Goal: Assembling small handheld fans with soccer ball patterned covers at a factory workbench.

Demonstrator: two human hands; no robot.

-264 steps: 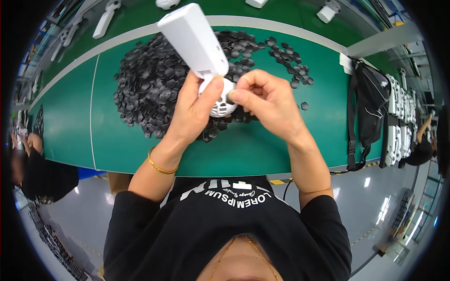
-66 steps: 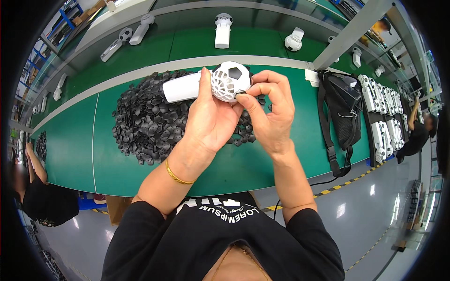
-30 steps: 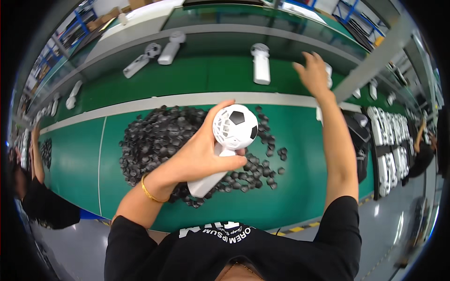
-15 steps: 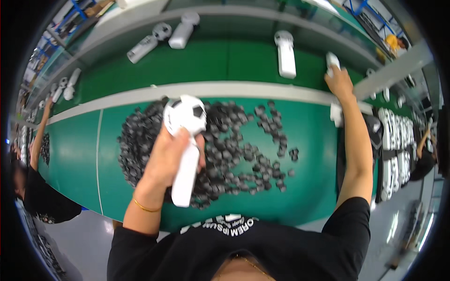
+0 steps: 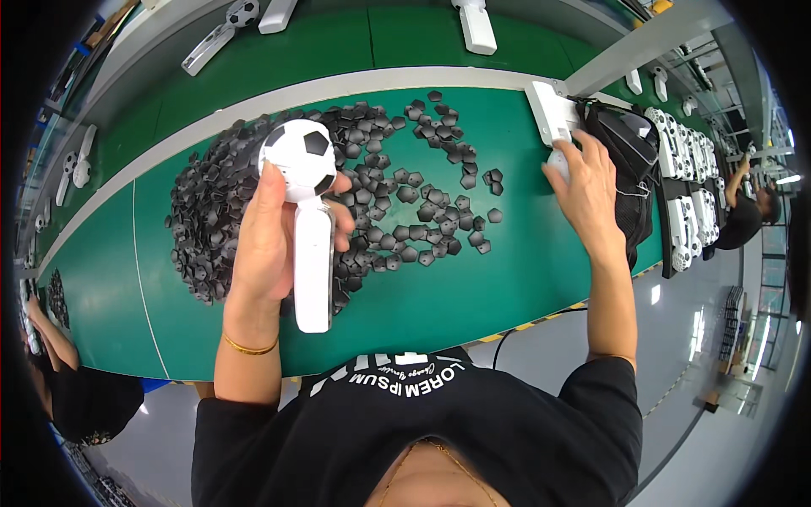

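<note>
My left hand (image 5: 263, 232) is wrapped around a white handheld device (image 5: 312, 262), held upright above the table. Its round head has a black-and-white soccer-ball pattern, and a long flat handle hangs below. At the right side of the table, my right hand (image 5: 585, 190) closes its thumb and fingers on a white rounded piece (image 5: 557, 163). A white oblong part (image 5: 549, 110) lies just beyond those fingers; whether the two are joined, I cannot tell. A large spread of black five-sided pieces (image 5: 211, 203) covers the table's middle and left, behind and beside the held device.
A black bag (image 5: 629, 160) stands beside my right hand. Past it, trays hold rows of white soccer-ball devices (image 5: 680, 148). Beyond the pale rail (image 5: 338, 83), similar devices (image 5: 479, 29) lie on a green belt. Co-workers sit at left (image 5: 84, 393) and far right (image 5: 748, 215).
My right hand has come back from the green belt to the table's right side beside the bag. The device in my left hand is turned slightly, more upright. The whole view has tilted toward me.
</note>
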